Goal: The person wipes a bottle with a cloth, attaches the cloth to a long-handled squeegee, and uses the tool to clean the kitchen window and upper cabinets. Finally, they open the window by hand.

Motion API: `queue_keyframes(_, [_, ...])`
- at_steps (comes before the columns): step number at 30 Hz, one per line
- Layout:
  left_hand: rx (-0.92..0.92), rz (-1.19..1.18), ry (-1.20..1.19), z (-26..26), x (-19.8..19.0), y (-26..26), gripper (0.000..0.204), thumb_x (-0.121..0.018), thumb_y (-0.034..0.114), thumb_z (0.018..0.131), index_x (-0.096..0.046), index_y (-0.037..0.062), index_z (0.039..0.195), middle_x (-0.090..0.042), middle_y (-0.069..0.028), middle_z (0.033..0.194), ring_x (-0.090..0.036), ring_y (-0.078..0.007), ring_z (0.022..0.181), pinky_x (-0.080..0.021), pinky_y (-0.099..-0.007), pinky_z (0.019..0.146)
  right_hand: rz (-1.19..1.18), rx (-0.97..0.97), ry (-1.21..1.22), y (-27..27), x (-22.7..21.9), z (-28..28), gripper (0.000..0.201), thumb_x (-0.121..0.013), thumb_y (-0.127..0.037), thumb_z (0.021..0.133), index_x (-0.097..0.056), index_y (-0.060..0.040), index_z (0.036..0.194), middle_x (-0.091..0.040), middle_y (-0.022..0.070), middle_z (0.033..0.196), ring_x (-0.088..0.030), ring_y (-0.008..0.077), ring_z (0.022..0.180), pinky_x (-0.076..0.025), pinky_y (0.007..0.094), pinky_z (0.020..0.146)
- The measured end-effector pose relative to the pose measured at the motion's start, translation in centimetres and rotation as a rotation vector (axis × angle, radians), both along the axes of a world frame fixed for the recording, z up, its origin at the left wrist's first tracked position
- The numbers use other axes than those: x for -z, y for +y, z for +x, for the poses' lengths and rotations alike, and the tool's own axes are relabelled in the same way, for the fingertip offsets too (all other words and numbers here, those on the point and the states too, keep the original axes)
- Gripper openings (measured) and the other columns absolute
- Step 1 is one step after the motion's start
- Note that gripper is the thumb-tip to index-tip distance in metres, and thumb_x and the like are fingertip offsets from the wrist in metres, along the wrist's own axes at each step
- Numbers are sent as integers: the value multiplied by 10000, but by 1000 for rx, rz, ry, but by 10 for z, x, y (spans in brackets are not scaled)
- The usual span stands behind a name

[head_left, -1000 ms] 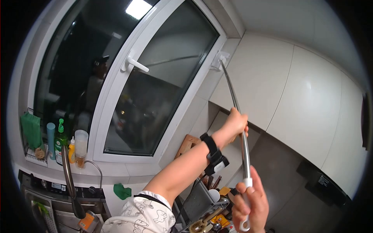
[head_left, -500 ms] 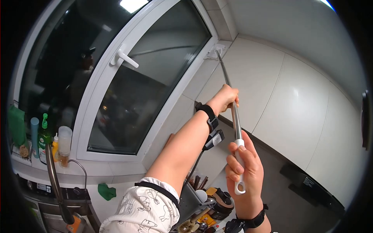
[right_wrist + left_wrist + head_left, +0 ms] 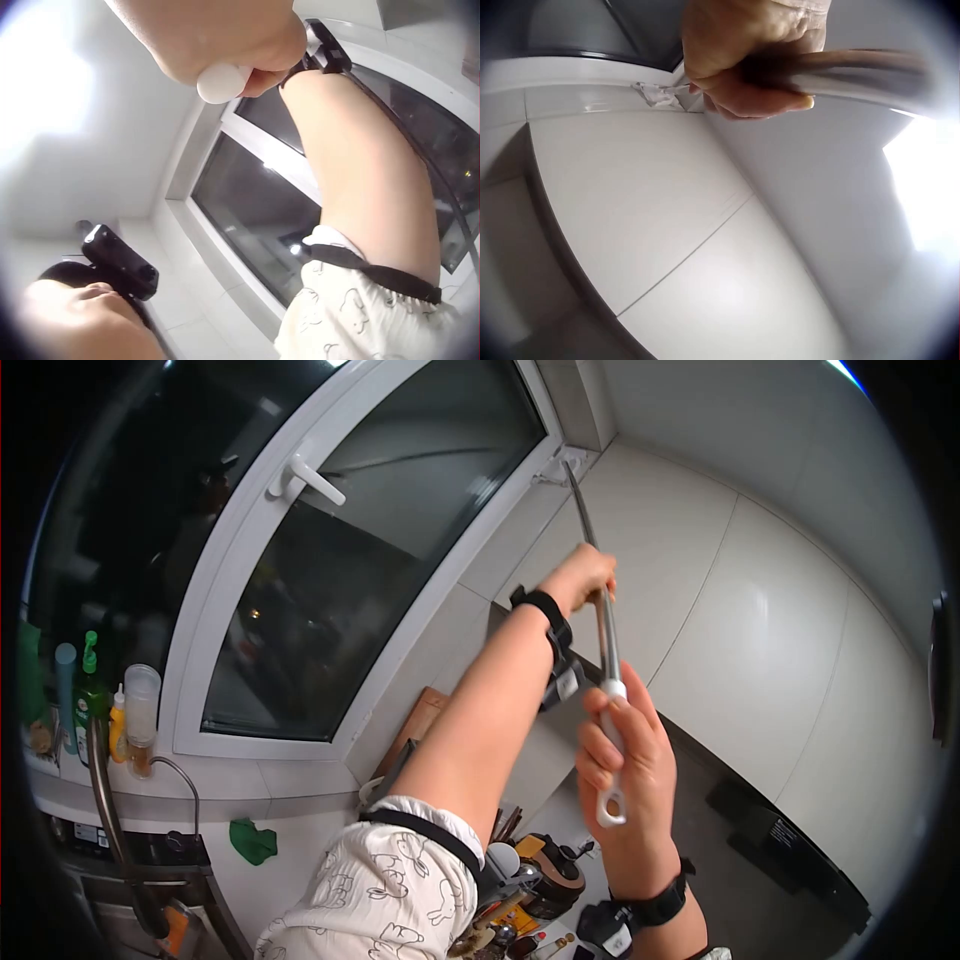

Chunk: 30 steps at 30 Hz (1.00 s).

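A long metal mop pole (image 3: 609, 645) slants up toward the corner between window and wall cabinets. At its far tip a crumpled white mop head (image 3: 658, 95) lies against the tiled strip beside the window frame. My left hand (image 3: 583, 575) grips the pole around its middle, arm stretched upward. Lower down, my right hand (image 3: 640, 765) holds the white handle (image 3: 613, 690), fingers curled round it and the looped end showing below. In the right wrist view, the handle's rounded white end (image 3: 221, 84) pokes out of the fist.
White cabinets (image 3: 640, 560) run along the right, with a black range hood (image 3: 790, 840) below. A window handle (image 3: 318, 482) juts out at left. Bottles (image 3: 140, 705) stand on the sill above the sink; a green cloth (image 3: 252, 841) and crowded utensils (image 3: 510, 905) lie lower.
Both hands and the pole have shifted upward in view, the head view moving as well. The right hand has risen along with the handle; the mop head stays near the same upper corner.
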State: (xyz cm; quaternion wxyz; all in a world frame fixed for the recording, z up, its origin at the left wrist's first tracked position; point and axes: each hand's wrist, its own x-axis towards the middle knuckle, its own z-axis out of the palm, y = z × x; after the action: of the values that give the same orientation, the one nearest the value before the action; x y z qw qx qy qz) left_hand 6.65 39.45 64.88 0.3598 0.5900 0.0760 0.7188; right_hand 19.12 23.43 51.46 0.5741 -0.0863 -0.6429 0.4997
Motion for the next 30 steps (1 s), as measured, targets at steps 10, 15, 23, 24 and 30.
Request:
queue_keyframes(10, [-180, -126, 40, 32, -17, 3, 163, -426, 75, 822, -469, -80, 845, -508, -102, 621, -513, -152, 468, -444, -270, 391, -9, -24, 9, 16, -6, 35, 478, -428, -60, 875, -268, -53, 1325, -480, 74, 837, -352, 52, 477, -304, 174, 362])
queue_keyframes(15, [-290, -172, 179, 51, 2, -17, 227, -410, 75, 836, -382, -93, 986, -505, -94, 638, -499, -147, 461, -480, -290, 421, -63, -51, 117, 4, 21, 48, 405, -408, -73, 899, -327, -69, 1295, -469, 80, 839, -338, 40, 458, -297, 154, 322])
queue_keyframes(23, [-198, -233, 196, 14, 49, -9, 236, -429, 83, 838, -363, -75, 1000, -485, -80, 691, -490, -123, 482, -481, -293, 424, -217, -167, 112, 3, 55, 24, 488, -411, -61, 897, -228, -130, 1343, -450, 74, 871, -334, 49, 472, -307, 163, 348])
queue_keyframes(24, [-235, -266, 152, 15, 56, -10, 256, -427, 84, 838, -349, -69, 1028, -484, -82, 688, -485, -124, 471, -481, -298, 421, -254, -205, 127, 4, 61, 25, 495, -406, -60, 899, -219, -137, 1351, -450, 77, 875, -332, 48, 477, -307, 161, 351])
queue_keyframes(30, [-309, -386, 173, 18, 117, -17, 322, -428, 93, 840, -295, -49, 1096, -474, -86, 669, -469, -134, 437, -479, -320, 407, -368, -205, 140, -2, 119, 28, 498, -391, -69, 905, -206, -146, 1361, -452, 73, 876, -332, 57, 476, -303, 168, 348])
